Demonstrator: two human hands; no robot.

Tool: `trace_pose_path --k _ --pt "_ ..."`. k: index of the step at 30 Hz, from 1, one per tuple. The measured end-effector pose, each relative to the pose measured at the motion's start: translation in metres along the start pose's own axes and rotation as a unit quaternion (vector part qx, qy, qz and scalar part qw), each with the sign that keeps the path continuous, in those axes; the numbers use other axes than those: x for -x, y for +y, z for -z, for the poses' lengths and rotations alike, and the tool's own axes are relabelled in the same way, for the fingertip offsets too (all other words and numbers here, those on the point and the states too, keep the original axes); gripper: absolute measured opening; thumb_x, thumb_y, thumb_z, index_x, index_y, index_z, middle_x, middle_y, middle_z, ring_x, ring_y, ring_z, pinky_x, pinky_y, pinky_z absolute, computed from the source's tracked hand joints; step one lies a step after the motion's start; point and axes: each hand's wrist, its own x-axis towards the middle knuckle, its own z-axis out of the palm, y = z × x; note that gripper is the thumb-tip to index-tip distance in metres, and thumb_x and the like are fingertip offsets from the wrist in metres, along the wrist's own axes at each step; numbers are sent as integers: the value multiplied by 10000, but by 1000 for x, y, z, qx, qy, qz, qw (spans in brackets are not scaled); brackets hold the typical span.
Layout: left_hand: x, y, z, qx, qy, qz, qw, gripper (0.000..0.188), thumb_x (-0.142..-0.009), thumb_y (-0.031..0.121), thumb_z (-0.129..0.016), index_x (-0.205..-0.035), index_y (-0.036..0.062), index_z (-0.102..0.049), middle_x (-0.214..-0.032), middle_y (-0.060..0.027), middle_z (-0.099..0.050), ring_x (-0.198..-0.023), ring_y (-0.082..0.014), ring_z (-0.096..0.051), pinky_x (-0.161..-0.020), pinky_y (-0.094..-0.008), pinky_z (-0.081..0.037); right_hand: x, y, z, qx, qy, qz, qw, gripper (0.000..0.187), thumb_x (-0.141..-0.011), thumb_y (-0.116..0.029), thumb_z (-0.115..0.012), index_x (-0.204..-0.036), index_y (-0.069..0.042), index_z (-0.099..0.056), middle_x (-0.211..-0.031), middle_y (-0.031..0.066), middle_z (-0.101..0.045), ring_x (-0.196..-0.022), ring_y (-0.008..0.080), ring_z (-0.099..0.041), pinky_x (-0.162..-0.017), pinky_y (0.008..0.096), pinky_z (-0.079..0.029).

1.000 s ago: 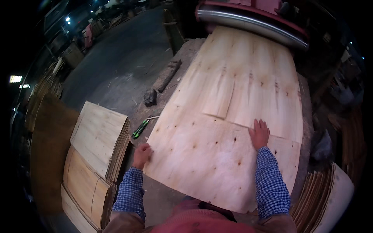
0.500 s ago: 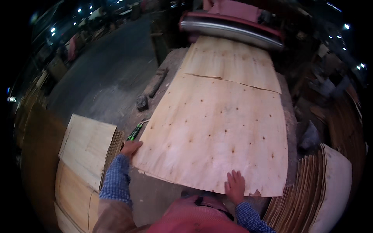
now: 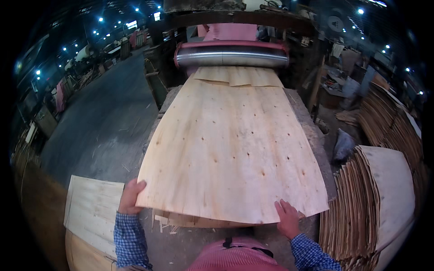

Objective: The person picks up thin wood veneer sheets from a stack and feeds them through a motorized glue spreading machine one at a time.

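Observation:
A wide, pale wood veneer sheet point(image 3: 230, 149) with scattered small knots lies on a long table before me. My left hand point(image 3: 131, 196) grips its near left corner, thumb on top and the other fingers hidden beneath. My right hand point(image 3: 288, 220) rests at the near edge toward the right, fingers stretched over the top face; its thumb is not plain to see. At its far end the sheet meets a shorter veneer piece point(image 3: 253, 77) with an uneven edge, which reaches up to a shiny metal roller point(image 3: 230, 58).
Stacked veneer sheets point(image 3: 92, 203) stand low at my left. Upright, curved veneer bundles point(image 3: 352, 203) crowd the right side, near a grey bag point(image 3: 343, 145). A dark machine frame point(image 3: 235, 17) spans above the roller. Concrete floor point(image 3: 97, 113) stretches along the left.
The shorter far piece now shows less of its length before the roller. My view has swung and lifted. The left hand has a fuller hold on the corner; the green-handled tool is out of sight.

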Motion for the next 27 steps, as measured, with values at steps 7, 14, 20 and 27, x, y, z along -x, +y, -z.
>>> trace_pose_path --k 7,14,20,27 --pt "52 -49 71 -130 70 31 989 453 -879 94 -595 -1292 -79 -527 -1141 -134 -662 -994 -207 -660 -879 -343 -522 9 -31 103 -21 -65 -11 998 795 -605 -119 -696 -1374 -89 -493 -1426 153 -476 -1294 439 -429 -1021 586 -354" --pt "-6 -51 80 -147 103 93 979 433 -863 93 -650 -1245 -83 -547 -1091 -148 -673 -927 -224 -680 -817 -352 -556 -40 -19 102 -71 -67 22 995 753 -640 -87 -643 -1378 -82 -489 -1423 148 -477 -1304 427 -419 -1035 584 -339" --pt "-89 -33 57 107 92 43 989 350 -949 185 -543 -1217 -40 -563 -1070 -141 -686 -901 -221 -699 -778 -332 -575 -136 27 79 -137 -38 6 990 745 -689 5 -560 -1419 -99 -454 -1471 150 -434 -1349 420 -383 -1081 579 -300" --pt "-70 -97 67 -50 297 72 951 216 -958 254 -590 -1035 60 -647 -876 -26 -678 -715 -101 -631 -619 -233 -516 -257 101 -36 -97 75 47 991 751 -743 58 -486 -1468 -123 -414 -1508 167 -388 -1380 401 -354 -1120 556 -259"
